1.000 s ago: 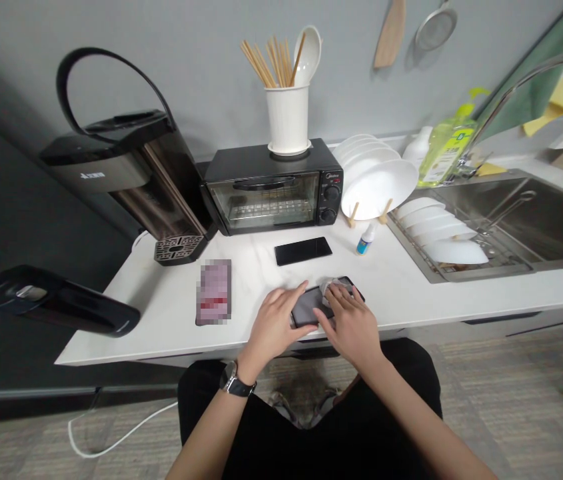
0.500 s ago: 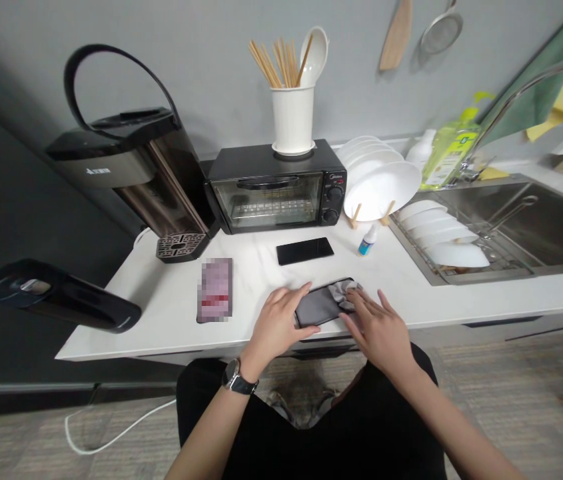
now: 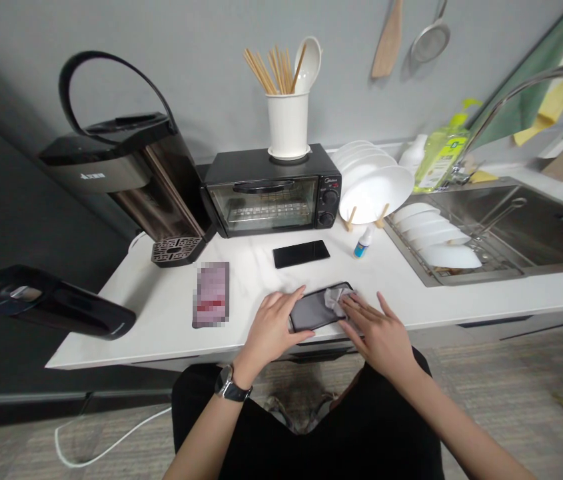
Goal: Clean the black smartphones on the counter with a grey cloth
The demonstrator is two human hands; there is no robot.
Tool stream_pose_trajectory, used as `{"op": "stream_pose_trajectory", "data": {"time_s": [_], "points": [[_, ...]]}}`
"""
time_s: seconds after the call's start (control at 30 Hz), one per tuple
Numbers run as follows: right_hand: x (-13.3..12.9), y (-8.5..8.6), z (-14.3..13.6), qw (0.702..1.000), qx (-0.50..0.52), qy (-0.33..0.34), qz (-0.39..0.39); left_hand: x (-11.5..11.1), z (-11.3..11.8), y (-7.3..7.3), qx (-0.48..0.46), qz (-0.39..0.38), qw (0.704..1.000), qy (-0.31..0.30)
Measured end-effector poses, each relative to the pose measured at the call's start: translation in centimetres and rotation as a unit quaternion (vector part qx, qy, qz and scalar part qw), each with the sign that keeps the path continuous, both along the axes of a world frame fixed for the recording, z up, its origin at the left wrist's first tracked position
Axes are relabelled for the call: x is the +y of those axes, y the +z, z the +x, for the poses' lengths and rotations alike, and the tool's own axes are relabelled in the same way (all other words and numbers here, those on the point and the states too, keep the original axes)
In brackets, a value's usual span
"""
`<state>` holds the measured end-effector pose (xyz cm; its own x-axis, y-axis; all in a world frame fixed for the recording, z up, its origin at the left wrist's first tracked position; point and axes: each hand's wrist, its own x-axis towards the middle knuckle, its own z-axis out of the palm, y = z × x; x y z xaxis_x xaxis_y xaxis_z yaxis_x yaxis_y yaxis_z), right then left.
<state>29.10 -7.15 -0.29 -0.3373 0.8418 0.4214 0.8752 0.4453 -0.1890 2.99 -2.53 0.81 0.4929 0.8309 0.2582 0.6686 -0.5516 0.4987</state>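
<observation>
While a black-rimmed grey rectangular phone [image 3: 314, 311] is gripped, apparently for steadiness, by the half-curled left hand [image 3: 267, 328] near the edge of the white tabletop [image 3: 161, 327], a crumpled grey cloth [image 3: 334, 299] is pressed onto it by the half-spread right hand [image 3: 382, 337].

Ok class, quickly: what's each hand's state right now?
Left hand: holding the grey-screened phone by its left end.
Right hand: pressing a crumpled cloth onto it; whether it's gripped cannot be told.
</observation>
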Motion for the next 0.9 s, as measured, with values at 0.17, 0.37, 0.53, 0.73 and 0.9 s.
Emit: {"op": "stream_pose_trajectory", "data": {"time_s": [0.17,0.37,0.53,0.73,0.9], "points": [[1.3,-0.7,-3.4,0.999,0.023,-0.023,0.015,0.1,0.2,0.0,0.007,-0.002,1.0,-0.005],[-0.3,0.4,-8.7,0.989,0.08,0.109,-0.058,-0.1,-0.4,-0.2,0.029,-0.007,1.0,0.008],[0.1,0.3,-1.5,0.999,0.016,0.034,-0.031,-0.2,-0.1,0.0,0.018,0.006,1.0,0.0],[0.6,-0.2,-3.6,0.999,0.015,-0.041,0.001,0.0,0.5,0.1,0.021,0.014,1.0,-0.01],[-0.7,0.4,-8.7,0.993,0.062,0.085,-0.059,-0.4,0.1,-0.1,0.047,0.015,0.999,0.007]]}}
